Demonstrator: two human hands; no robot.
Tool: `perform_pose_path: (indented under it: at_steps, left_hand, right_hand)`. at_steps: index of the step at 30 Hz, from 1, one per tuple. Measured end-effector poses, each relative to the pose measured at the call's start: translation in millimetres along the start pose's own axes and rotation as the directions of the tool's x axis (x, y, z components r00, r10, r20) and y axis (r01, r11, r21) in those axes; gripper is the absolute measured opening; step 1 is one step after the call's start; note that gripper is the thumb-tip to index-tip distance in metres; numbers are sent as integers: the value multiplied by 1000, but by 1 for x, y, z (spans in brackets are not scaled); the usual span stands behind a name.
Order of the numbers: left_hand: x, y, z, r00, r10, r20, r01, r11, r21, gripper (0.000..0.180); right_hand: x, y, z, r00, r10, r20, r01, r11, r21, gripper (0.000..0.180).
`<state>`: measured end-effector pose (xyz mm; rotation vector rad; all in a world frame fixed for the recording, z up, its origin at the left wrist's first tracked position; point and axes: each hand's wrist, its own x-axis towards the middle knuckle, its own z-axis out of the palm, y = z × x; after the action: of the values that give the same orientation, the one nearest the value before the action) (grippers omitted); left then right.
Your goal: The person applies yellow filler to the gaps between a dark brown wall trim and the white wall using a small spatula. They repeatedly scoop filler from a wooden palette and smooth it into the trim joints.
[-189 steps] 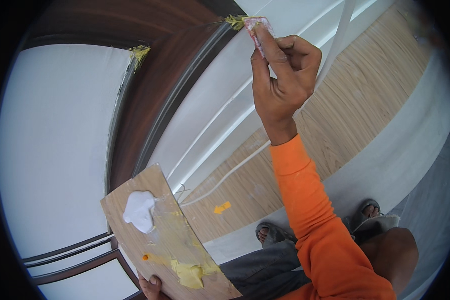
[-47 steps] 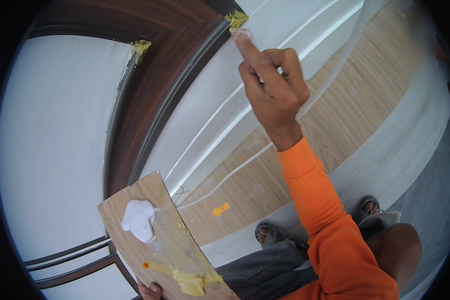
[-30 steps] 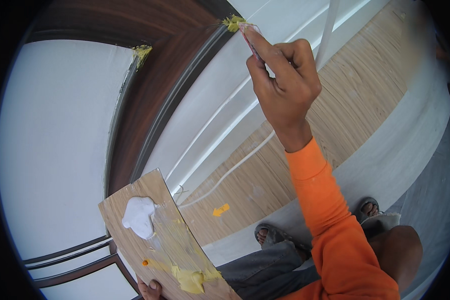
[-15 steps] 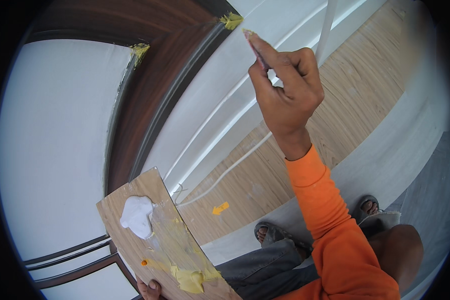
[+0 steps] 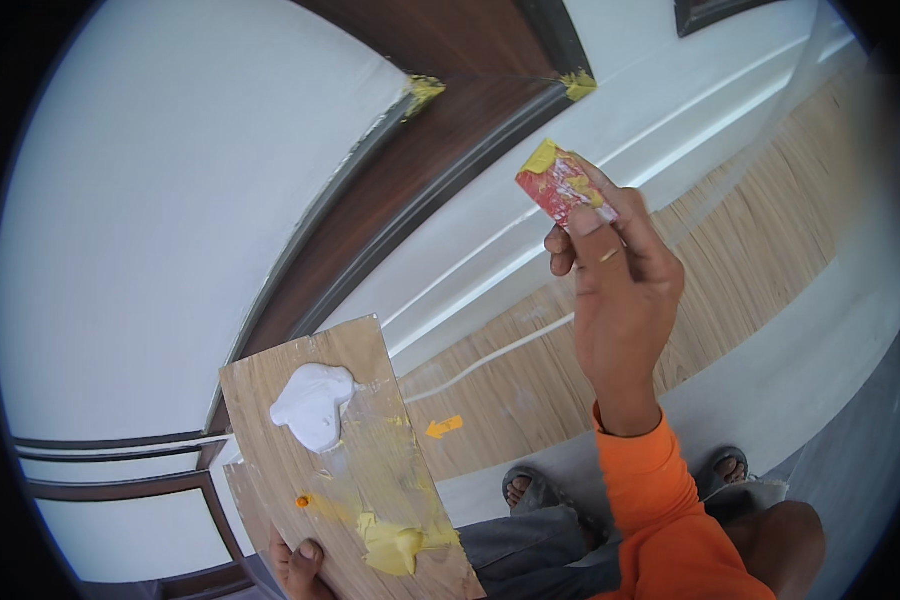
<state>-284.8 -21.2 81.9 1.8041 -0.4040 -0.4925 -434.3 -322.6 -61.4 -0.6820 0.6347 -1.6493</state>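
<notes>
My right hand (image 5: 625, 290) pinches a small flat red scraper card (image 5: 548, 198) between thumb and fingers, its tip coated in yellow putty. It is held up in the air, apart from the dark brown wooden frame (image 5: 450, 150). Yellow putty sits at the frame's inner corner (image 5: 423, 97) and outer corner (image 5: 578, 86). At lower left, my left hand (image 5: 300, 568) grips the edge of a wood-grain board (image 5: 255, 410); only a thumb and some fingers show. The board carries a white paste mound (image 5: 315, 405), a yellow putty lump (image 5: 392, 545) and a small orange dab (image 5: 302, 502).
White panel wall (image 5: 190, 220) fills the left. White stepped moulding (image 5: 530, 235) runs beside the frame. A pale cable (image 5: 490, 357) crosses the wood-look floor (image 5: 760, 220), which bears an orange arrow sticker (image 5: 445, 427). My sandalled feet (image 5: 530, 490) are below.
My right hand has drawn back from the frame's outer corner and turned, showing the card's broad face. The view has shifted, and the board now appears slightly further right.
</notes>
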Motion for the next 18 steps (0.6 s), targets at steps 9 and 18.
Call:
perform_pose_path:
  at_steps: [9, 18]
  left_hand:
    - [5, 8, 2, 999, -26, 39, 27, 999, -30, 78]
    - [11, -4, -36, 998, -29, 59, 32, 999, -40, 74]
  right_hand:
    - [30, 39, 48, 631, -752, 189, 731, 495, -469, 52]
    - [52, 58, 49, 492, -842, 221, 766, 298, -570, 63]
